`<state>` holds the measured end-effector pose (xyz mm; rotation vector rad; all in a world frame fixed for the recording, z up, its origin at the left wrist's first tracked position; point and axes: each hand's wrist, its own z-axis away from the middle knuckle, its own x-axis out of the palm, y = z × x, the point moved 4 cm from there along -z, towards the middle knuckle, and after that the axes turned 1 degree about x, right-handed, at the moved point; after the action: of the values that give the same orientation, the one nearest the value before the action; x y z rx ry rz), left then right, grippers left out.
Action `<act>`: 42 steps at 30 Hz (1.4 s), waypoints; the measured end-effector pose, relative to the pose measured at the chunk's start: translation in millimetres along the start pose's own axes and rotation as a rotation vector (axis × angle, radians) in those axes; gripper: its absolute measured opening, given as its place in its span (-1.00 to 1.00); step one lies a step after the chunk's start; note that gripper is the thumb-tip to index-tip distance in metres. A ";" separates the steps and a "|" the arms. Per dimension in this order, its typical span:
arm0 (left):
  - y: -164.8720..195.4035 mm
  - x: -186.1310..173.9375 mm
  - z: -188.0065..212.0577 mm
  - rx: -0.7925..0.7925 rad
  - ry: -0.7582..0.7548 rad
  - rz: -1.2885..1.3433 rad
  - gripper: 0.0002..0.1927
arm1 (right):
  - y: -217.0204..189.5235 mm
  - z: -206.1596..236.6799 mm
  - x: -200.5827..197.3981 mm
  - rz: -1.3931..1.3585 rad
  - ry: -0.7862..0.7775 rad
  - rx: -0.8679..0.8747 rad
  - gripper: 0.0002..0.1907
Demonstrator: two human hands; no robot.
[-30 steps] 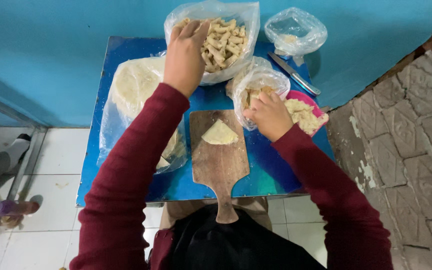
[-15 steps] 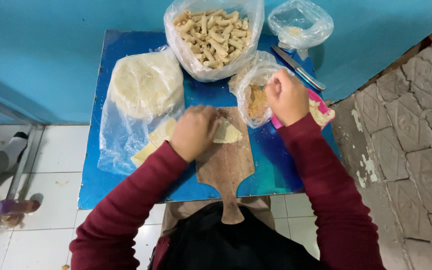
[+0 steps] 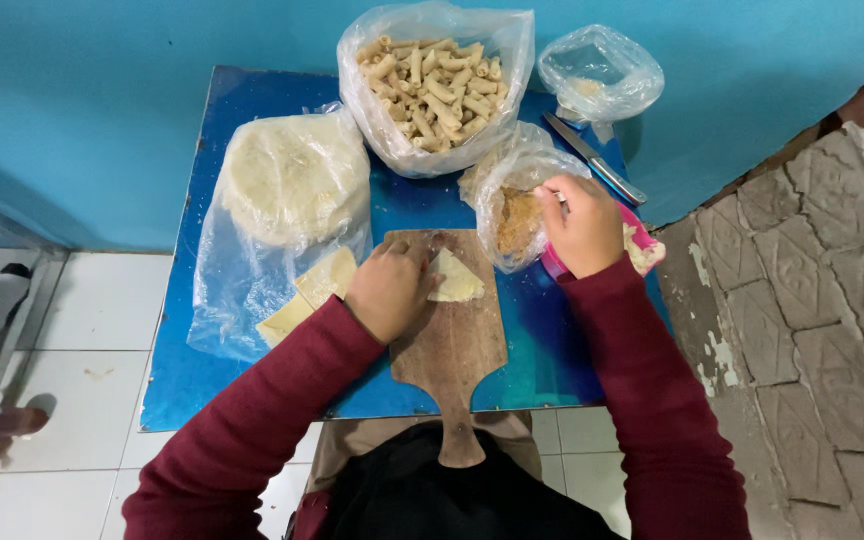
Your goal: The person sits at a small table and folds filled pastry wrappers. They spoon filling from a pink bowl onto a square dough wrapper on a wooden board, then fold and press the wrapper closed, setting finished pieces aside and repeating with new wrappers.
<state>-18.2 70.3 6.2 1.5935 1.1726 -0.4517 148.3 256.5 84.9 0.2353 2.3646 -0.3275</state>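
Pinning a triangular dough wrapper (image 3: 455, 280) on the wooden board (image 3: 452, 345) with curled left hand (image 3: 389, 290) fingers, the right hand (image 3: 582, 225) pinches filling in the bag (image 3: 514, 205), seemingly mid-filling; next likely placing it centrally.

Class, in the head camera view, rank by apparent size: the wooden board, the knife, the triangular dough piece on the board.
1. wooden board
2. knife
3. triangular dough piece, partly covered by the left hand, so its full size is unsure.
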 end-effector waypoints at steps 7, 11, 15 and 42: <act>2.5 0.5 -0.8 -0.064 -0.112 -0.114 -0.60 | 19.1 11.9 16.1 -0.308 -0.144 0.465 -0.77; 6.4 -1.1 1.4 -0.132 -0.126 -0.047 -0.69 | 25.3 15.5 23.1 -0.426 -0.177 0.609 -0.76; 9.8 -5.5 1.0 -0.076 -0.021 0.030 -0.78 | 38.8 19.4 20.0 -0.624 -0.152 0.833 -0.76; -0.7 1.8 -4.1 -0.115 0.063 0.268 -0.77 | -89.1 18.9 -19.8 -0.302 -0.317 -0.396 -0.82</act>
<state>-19.0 74.8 5.9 1.6449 0.9943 -0.1590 151.5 164.6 100.2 -0.3397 2.0910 -0.0254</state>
